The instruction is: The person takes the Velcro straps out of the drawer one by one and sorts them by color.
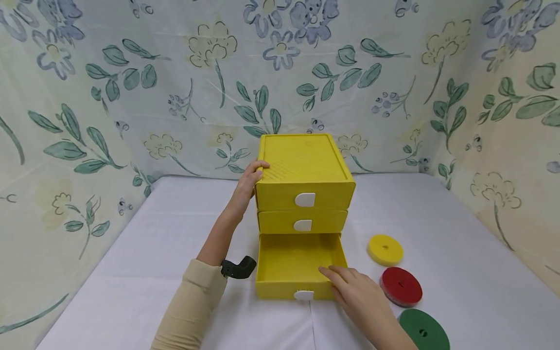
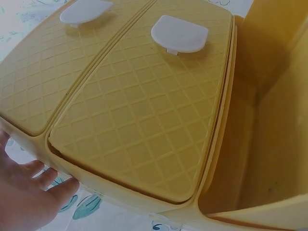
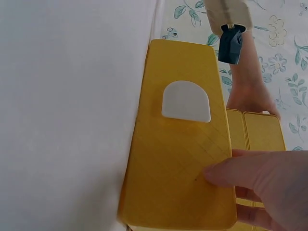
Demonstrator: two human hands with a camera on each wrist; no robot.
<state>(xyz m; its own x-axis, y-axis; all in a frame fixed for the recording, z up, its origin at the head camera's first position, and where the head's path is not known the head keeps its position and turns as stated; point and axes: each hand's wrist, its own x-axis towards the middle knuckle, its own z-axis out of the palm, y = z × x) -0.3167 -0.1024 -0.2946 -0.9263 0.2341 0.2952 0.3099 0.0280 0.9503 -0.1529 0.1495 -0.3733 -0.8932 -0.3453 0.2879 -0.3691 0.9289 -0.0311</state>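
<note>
A yellow drawer cabinet [image 1: 306,160] stands upright with white tabs on its drawer fronts. Its bottom drawer [image 1: 297,253] is pulled out, with nothing visible inside. My left hand [image 1: 245,192] rests against the cabinet's left side near the top, its fingertips at the upper edge. In the left wrist view, that hand's fingers [image 2: 62,190] touch the side wall. My right hand [image 1: 360,296] pinches the bottom drawer's front wall right of its white tab [image 1: 304,295]. The right wrist view shows the thumb on the front face [image 3: 173,168] and the fingers behind its rim.
On the white-covered table [image 1: 131,272], right of the cabinet, lie a yellow disc-shaped roll [image 1: 380,253], a red one [image 1: 400,287] and a green one [image 1: 420,328]. Floral cloth [image 1: 183,87] hangs behind and at both sides.
</note>
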